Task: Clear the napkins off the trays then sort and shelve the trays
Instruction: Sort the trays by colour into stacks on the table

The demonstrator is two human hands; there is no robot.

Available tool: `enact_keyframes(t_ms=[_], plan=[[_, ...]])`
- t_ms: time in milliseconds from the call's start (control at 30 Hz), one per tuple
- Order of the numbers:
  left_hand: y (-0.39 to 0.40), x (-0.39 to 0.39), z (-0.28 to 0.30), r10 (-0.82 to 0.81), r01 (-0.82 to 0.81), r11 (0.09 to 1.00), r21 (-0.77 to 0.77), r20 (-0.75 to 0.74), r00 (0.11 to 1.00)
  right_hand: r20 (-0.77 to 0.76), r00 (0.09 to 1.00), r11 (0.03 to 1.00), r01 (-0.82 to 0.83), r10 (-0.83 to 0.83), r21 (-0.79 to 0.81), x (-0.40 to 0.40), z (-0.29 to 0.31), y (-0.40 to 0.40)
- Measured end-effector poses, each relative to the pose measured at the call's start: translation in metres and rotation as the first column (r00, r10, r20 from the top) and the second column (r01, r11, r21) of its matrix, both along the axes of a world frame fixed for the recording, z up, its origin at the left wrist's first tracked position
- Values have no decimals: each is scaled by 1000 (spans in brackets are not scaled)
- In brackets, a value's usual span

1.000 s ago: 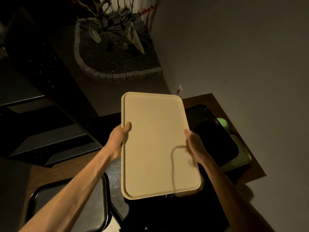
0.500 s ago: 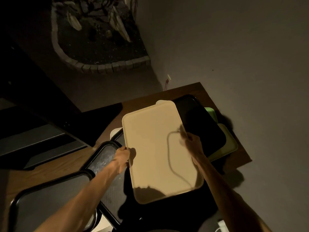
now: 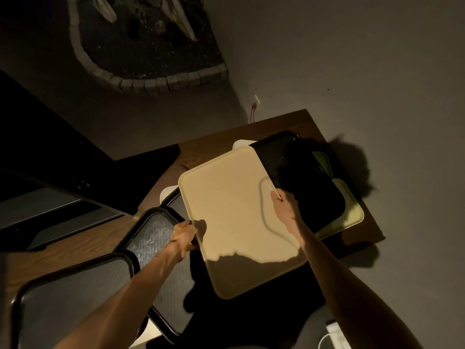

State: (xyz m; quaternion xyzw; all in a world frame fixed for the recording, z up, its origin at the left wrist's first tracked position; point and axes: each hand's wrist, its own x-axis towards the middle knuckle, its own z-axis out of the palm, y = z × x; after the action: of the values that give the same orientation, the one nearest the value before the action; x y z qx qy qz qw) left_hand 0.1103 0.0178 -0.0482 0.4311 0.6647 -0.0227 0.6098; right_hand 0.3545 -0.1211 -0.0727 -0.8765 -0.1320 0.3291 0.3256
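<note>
A cream tray [image 3: 234,212] is held flat above the wooden table [image 3: 216,144], turned at a slant. My left hand [image 3: 182,238] grips its left edge and my right hand [image 3: 285,207] grips its right edge. Under it to the right lies a black tray [image 3: 307,182] stacked on a pale green tray [image 3: 348,212], with a white tray corner [image 3: 240,144] poking out behind. Two dark textured trays [image 3: 151,238] [image 3: 75,298] lie to the left. No napkin shows in this view.
A dark shelf unit with grey shelves [image 3: 45,210] stands at the left. A brick-edged planter [image 3: 141,41] sits on the floor beyond the table. A grey wall [image 3: 377,71] runs along the right, and a white plug with a cord [image 3: 334,333] lies at the bottom right.
The cream tray has swung clockwise and come down toward the stack on the right. My view has tipped down, so the table and the dark trays now show more.
</note>
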Motion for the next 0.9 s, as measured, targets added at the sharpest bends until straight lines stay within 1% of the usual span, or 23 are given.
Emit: enact_keyframes(t_ms=[100,133,200,233,300,367,433,533,567,633,700,767,800,900], plan=[[1,3,-4,-13,13,1000,6,2,1000,6,995,992,96,-97,81,12,2,-2],[2,4,-6,-22,22,999,23,-14,1000,42,994,991,94,-98,93,19,4,-4],[4,3,-11,-30,35,998,56,-88,996,109,992,996,57,-64,68,34,8,-9],[5,2,-13,-40,50,996,69,-136,990,110,991,995,70,-77,65,41,11,-10],[6,-6,-24,-91,105,993,57,-212,973,127,988,996,77,-83,54,53,15,-14],[6,-16,-45,-175,185,983,18,-260,950,138,987,996,76,-83,56,61,17,-19],[0,-16,-37,-235,247,969,6,-287,929,127,987,992,91,-102,91,66,16,-26],[0,-18,-46,-206,235,970,60,-307,929,69,988,986,133,-140,103,72,15,-36],[1,-19,-50,-195,231,969,87,-307,932,48,986,983,151,-157,102,74,15,-39],[6,-25,-86,-160,203,972,117,-299,941,14,987,980,157,-160,121,79,17,-44],[7,-23,-94,-140,176,977,122,-254,957,-3,991,980,136,-137,144,82,22,-46],[1,-5,-54,-91,114,986,123,-180,979,-17,992,979,123,-122,164,85,28,-47],[2,-1,-53,-79,97,989,112,-156,985,-23,993,977,117,-115,177,84,32,-46],[4,5,-60,-138,158,980,123,-155,978,-63,993,973,108,-97,205,80,46,-41]])
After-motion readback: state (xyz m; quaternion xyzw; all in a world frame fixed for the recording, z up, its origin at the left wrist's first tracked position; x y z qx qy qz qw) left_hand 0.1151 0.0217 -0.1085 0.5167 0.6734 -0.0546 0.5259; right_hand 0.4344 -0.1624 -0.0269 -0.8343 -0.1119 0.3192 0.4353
